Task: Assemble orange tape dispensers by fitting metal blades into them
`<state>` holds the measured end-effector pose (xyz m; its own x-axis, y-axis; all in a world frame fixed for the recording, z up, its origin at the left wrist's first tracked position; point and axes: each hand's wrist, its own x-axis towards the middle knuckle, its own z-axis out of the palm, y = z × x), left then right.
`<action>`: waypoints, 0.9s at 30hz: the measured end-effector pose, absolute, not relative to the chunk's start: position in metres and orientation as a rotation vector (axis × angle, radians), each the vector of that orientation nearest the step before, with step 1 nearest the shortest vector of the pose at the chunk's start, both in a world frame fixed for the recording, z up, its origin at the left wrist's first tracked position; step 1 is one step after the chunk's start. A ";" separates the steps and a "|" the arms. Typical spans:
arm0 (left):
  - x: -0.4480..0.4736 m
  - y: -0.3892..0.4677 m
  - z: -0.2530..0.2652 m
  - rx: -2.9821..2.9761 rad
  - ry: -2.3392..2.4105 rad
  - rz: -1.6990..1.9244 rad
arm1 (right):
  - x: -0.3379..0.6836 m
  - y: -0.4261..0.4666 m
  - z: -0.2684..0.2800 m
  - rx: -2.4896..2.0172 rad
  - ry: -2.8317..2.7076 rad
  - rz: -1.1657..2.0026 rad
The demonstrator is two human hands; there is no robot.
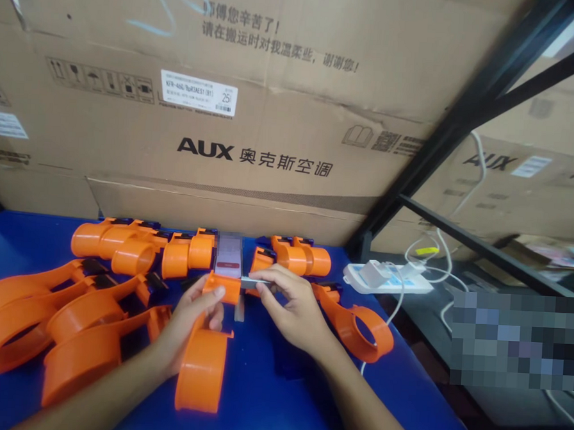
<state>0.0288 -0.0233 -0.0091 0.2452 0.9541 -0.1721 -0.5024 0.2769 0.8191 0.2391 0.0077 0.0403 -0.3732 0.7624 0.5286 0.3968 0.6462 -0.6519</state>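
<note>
My left hand [200,310] is closed around the neck of an orange plastic tape dispenser [202,371]. Its round hub hangs down toward me, and its flat head [224,289] points up. At the right edge of that head, my right hand [285,298] pinches a thin greyish strip [252,280], perhaps metal; its far end meets the dispenser's head. Just behind the hands a phone [228,253] with a lit screen stands or leans. A narrow pale piece [239,310] shows beneath the head, too small to identify.
More orange tape dispensers with dark ends lie at left [84,365], at the back [134,245], and at right [358,328] on the blue table [277,394]. A white power strip [389,278] with cables sits at the right edge, near a black metal frame [416,145]. Behind stands a large carton [272,124].
</note>
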 end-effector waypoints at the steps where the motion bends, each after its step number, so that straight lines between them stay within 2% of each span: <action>1: 0.028 -0.023 -0.009 0.720 0.769 1.110 | 0.240 0.008 0.040 -0.905 -1.995 0.536; 27: 0.031 -0.024 -0.013 0.754 0.756 1.137 | 0.235 0.003 0.035 -0.924 -1.953 0.463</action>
<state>0.0306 -0.0244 -0.0125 0.2418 0.9608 -0.1361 -0.4974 0.2431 0.8328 0.2346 0.0029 0.0351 -0.3169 0.7581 0.5700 0.4213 0.6509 -0.6315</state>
